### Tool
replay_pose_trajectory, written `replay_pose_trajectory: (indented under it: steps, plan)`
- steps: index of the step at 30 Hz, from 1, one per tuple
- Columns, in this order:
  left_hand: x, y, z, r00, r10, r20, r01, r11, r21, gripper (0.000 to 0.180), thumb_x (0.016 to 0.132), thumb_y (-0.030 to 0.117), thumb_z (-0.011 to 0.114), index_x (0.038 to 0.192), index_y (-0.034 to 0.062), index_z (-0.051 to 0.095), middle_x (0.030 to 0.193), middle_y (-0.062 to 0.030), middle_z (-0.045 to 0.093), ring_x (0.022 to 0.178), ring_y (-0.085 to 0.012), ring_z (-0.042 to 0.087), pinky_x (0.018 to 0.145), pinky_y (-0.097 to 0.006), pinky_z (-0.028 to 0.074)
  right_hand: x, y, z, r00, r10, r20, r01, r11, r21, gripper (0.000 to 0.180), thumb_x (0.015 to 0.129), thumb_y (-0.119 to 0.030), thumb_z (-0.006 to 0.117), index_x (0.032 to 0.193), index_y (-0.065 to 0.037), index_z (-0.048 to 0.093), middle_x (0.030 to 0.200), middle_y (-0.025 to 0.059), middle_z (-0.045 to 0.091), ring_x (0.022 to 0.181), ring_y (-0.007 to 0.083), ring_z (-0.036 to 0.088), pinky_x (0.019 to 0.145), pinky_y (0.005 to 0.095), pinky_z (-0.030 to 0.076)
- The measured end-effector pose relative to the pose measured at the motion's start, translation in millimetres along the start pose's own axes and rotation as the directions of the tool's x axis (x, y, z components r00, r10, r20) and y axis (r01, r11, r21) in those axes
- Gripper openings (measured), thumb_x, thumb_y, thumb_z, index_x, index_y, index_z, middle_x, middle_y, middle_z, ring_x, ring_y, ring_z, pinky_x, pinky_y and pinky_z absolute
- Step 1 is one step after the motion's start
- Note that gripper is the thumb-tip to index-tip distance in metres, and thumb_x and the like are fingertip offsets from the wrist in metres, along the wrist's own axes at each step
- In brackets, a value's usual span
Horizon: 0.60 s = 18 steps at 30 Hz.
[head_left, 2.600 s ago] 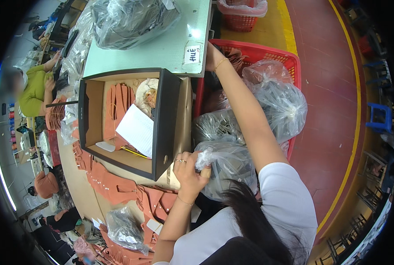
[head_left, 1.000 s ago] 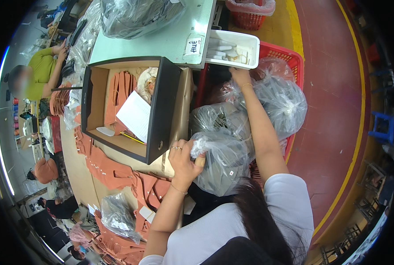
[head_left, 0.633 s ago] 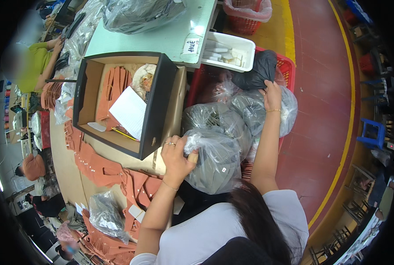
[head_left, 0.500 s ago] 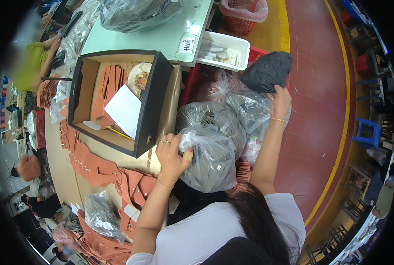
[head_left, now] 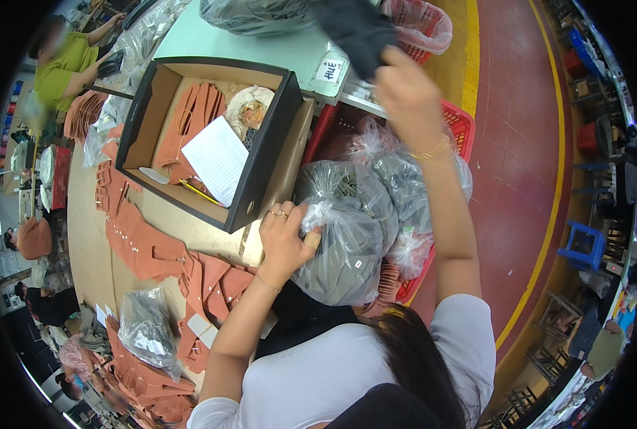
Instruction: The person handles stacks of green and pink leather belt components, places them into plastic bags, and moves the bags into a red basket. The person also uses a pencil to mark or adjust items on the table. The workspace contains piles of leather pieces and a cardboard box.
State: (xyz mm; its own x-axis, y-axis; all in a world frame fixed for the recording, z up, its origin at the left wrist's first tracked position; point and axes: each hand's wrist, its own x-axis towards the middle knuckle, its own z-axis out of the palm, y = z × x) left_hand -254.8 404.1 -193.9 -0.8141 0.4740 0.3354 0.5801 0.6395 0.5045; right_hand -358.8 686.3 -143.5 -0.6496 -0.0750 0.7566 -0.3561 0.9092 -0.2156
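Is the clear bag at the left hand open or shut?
Shut: the clear bag is bunched at its neck beside the left hand. Tied? Cannot tell.

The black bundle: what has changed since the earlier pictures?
The right hand took hold of the black bundle and moved it from over the red basket leftward, toward the green table. A white tray came into view. The left hand still grips the clear bag.

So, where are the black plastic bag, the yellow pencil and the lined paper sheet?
Black plastic bag (head_left: 356,32): head view, on its blurred middle.
Yellow pencil (head_left: 201,191): head view, mid-shaft.
Lined paper sheet (head_left: 216,161): head view, sheet's centre.
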Motion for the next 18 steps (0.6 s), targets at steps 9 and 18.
replay_pose_trajectory:
  steps: [9,18]
  plan:
    - [2,1,-1,1.0,-0.007,0.015,0.008,0.999,-0.036,0.035,0.067,0.017,0.073,0.096,0.001,0.06,0.084,-0.015,0.055,0.079,-0.0357,0.054,0.071,-0.043,0.044,-20,8,39,0.983,0.182,-0.012,-0.17,0.939,0.299,0.013,0.085,-0.015,0.068,0.096,-0.008,0.067,0.11,0.0089,0.068,0.115,0.0295,0.06,0.103,0.0453,0.041]
    - [2,-3,3,0.999,0.036,0.0,-0.036,0.999,-0.008,0.041,0.066,0.024,0.073,0.099,0.0036,0.06,0.083,-0.0122,0.054,0.076,-0.0327,0.052,0.068,-0.042,0.044,-150,158,43,0.378,0.85,0.367,-0.876,0.457,-0.155,0.03,0.085,-0.01,0.055,0.111,-0.003,0.066,0.104,0.0139,0.07,0.096,0.0239,0.068,0.087,0.0354,0.052]
